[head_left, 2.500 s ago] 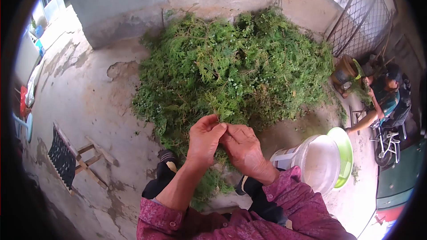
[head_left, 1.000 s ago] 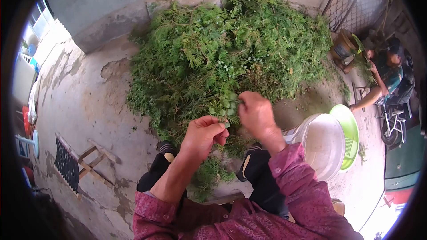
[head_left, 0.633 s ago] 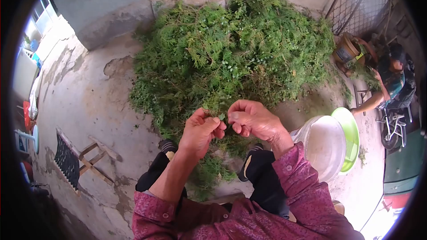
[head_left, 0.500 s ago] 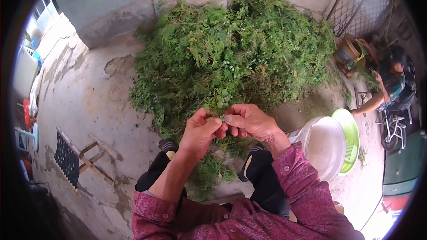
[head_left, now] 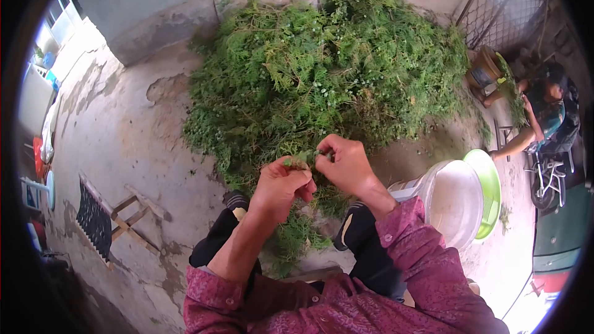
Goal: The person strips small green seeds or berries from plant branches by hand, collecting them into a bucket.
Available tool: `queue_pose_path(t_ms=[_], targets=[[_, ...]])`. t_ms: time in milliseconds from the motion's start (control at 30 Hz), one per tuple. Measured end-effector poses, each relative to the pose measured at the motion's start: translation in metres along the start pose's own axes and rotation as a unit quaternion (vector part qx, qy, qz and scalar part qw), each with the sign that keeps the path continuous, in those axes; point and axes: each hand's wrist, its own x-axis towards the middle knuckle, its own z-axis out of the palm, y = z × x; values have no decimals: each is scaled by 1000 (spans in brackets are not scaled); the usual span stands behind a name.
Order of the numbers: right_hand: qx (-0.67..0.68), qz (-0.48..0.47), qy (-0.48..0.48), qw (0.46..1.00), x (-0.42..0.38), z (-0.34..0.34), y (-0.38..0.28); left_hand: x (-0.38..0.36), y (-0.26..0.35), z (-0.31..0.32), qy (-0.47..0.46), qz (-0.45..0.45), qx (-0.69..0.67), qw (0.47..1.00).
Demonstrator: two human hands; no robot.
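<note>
My left hand (head_left: 279,190) is closed, thumb and fingers pinching a small green conifer sprig (head_left: 298,159). Just to its right, my right hand (head_left: 348,165) curls its fingers on the sprig's upper end; what lies inside them is mostly hidden. Both hands are held over the near edge of a large heap of leafy conifer branches (head_left: 322,68), which carry small pale green cones. More cuttings (head_left: 294,241) lie between my feet.
To the right stand a whitish plastic tub (head_left: 456,204) and a lime green basin (head_left: 490,195). Another person (head_left: 544,108) sits at far right, handling greenery beside a brown bucket (head_left: 484,68). A folding stool (head_left: 102,219) lies on the concrete at left. A wall backs the heap.
My right hand has turned knuckles-up and risen slightly, its fingers curling at the sprig. The cone cluster that showed above my hands is no longer visible. The other person's hands have shifted.
</note>
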Motion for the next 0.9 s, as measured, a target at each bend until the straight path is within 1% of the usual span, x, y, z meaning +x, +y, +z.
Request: queue_pose_path(t_ms=[33,67,100,133,167,200,267,333,400,433,500,533,600,633,700,767,833,867,900], targets=[[59,40,-55,996,4,-7,4,-2,2,3,6,7,-6,1000],[58,39,-55,996,8,-17,6,-2,5,3,6,8,-6,1000],[289,156,-114,938,12,-29,4,-2,7,1,2,32,-29,999],[499,262,-165,810,14,-39,4,-2,9,1,-2,55,-51,997],[554,229,-181,780,14,-45,11,-3,10,2,-3,56,-51,997],[553,229,-181,780,14,-45,9,-4,12,3,-6,60,-54,997],[619,214,-162,738,14,-47,4,-4,13,4,-11,66,-56,996],[618,218,-168,736,16,-45,6,-4,10,3,-35,65,-52,996],[604,260,-139,741,18,-39,14,-3,9,3,-36,68,-53,996],[604,259,-139,741,18,-38,16,-4,9,3,-36,69,-54,996],[581,265,-93,764,19,-38,17,-4,9,4,-44,70,-46,996],[581,265,-92,764,19,-37,16,-5,9,5,-53,70,-39,995],[518,249,-114,811,18,-36,11,-6,10,9,-51,62,-12,997],[518,249,-114,811,17,-33,9,-6,9,11,-48,52,14,997],[404,245,-138,871,16,-29,5,-6,5,12,-55,44,26,997],[398,240,-137,875,16,-30,4,-5,0,10,-62,37,37,997],[393,234,-136,879,15,-30,2,-2,-5,8,-76,-43,-73,993],[408,221,-151,873,13,-30,0,-3,-4,10,-77,-43,-73,993],[423,209,-166,866,12,-29,-2,-5,0,14,-63,-71,-102,990]])
